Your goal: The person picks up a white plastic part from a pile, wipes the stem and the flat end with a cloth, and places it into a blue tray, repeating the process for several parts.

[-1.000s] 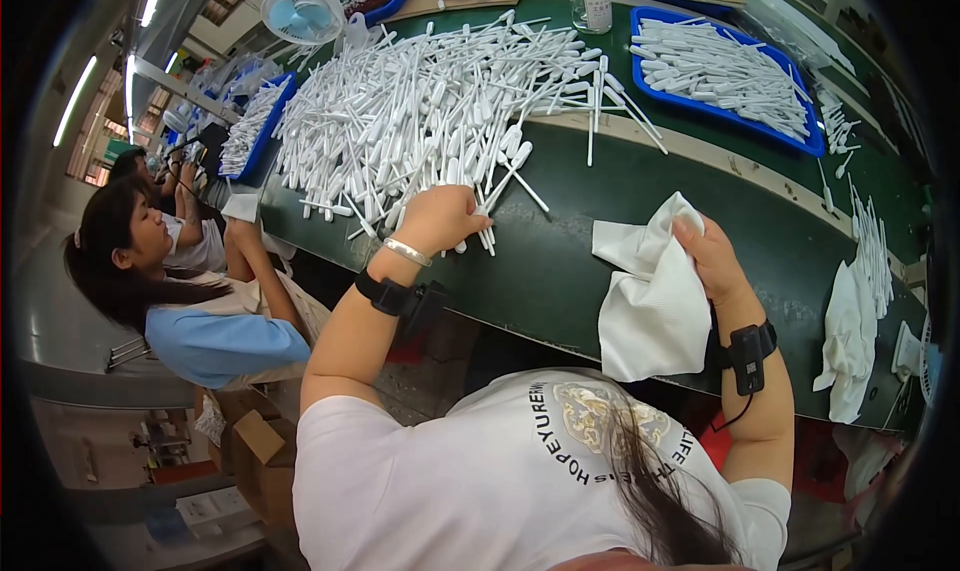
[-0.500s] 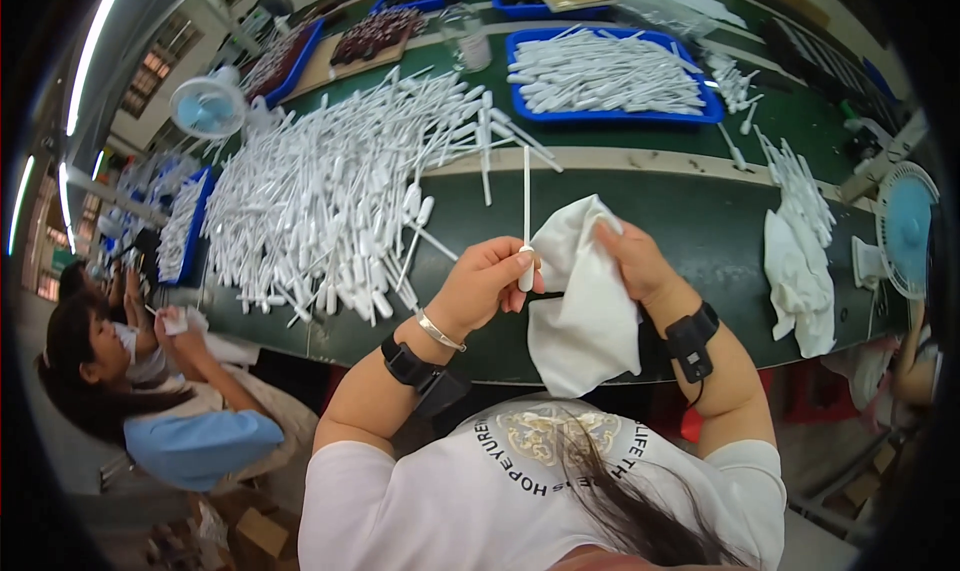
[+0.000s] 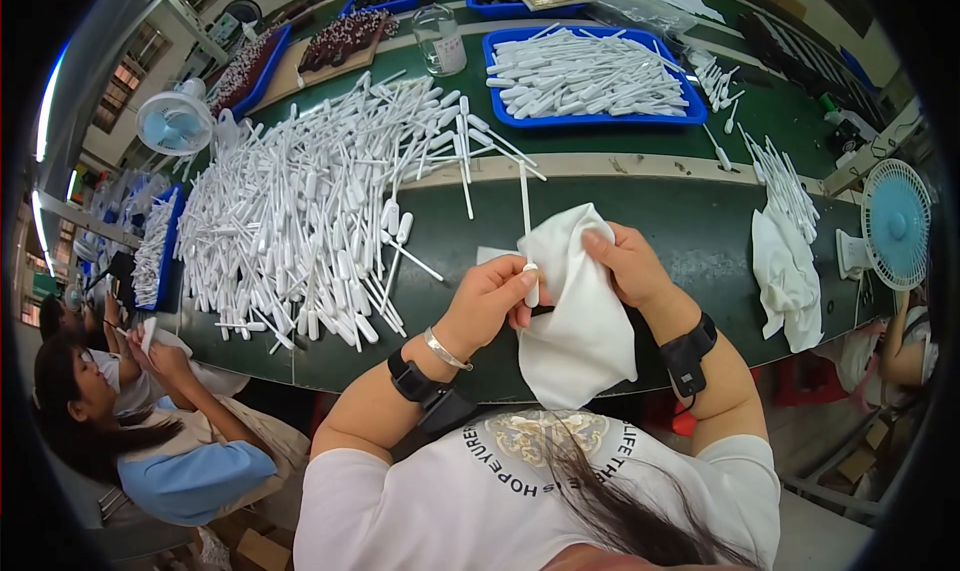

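Note:
My left hand (image 3: 508, 289) pinches a thin white stick (image 3: 526, 211) by its thicker, rounded end. The stick stands nearly upright, its slim shaft pointing away from me. A white cloth (image 3: 580, 346) hangs from my right hand (image 3: 632, 266), bunched between thumb and fingers. The upper edge of the cloth lies close against the stick; whether they touch I cannot tell. To the left of my hands spreads a large loose pile of similar white sticks (image 3: 290, 211) on the green table. My right hand's lower fingers are partly hidden by the cloth.
Beyond my hands is a blue tray (image 3: 600, 122) of white sticks. A second white cloth (image 3: 785, 281) lies at the right beside more sticks, near a fan (image 3: 895, 226). A glass bottle (image 3: 440, 46) stands at the back. Another person (image 3: 190, 451) sits at the left.
The view has shifted slightly. The cloth in my right hand has moved closer around the stick, and its folds have changed. My left hand keeps its pinch on the stick.

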`<action>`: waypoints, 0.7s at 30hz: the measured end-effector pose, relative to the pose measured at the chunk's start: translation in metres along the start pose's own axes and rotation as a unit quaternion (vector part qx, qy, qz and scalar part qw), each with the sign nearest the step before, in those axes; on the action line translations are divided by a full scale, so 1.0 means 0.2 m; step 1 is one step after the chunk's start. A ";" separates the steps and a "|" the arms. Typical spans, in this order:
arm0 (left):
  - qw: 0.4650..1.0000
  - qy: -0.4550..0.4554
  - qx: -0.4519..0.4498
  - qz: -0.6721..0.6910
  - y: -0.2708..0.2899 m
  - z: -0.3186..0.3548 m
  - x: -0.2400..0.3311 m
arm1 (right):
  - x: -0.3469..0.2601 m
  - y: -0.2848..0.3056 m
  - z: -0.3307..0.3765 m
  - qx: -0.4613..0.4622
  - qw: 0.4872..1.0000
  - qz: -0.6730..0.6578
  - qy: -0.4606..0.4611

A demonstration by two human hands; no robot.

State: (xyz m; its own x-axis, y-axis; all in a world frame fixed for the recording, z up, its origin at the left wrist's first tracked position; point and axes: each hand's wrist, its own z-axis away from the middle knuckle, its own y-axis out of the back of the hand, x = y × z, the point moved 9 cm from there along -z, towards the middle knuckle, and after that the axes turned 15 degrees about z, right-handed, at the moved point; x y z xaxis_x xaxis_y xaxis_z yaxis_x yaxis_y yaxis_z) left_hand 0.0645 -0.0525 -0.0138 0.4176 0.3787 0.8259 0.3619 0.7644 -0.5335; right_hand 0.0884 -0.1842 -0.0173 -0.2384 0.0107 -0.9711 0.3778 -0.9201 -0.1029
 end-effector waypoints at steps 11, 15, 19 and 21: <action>0.979 -0.089 0.061 -0.174 0.00 0.02 0.00 | 0.04 -0.19 0.08 -0.013 0.999 -0.001 0.039; 0.940 -0.170 0.015 -0.296 -0.10 0.05 0.02 | -0.09 -0.21 0.11 0.085 0.934 0.310 0.157; 0.950 -0.115 0.019 -0.288 -0.10 0.03 -0.02 | -0.13 -0.06 0.11 0.128 0.976 0.143 0.104; 0.964 -0.080 0.015 -0.253 -0.12 0.03 -0.02 | -0.09 0.05 0.11 0.158 0.983 -0.072 0.058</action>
State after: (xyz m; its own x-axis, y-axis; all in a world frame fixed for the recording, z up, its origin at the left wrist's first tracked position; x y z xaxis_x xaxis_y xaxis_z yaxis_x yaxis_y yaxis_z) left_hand 0.0490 -0.0693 -0.0042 0.0587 0.0276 0.9979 0.4595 0.8867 -0.0515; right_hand 0.0773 -0.2024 0.0045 -0.1592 0.1772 -0.9712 0.0473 -0.9813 -0.1868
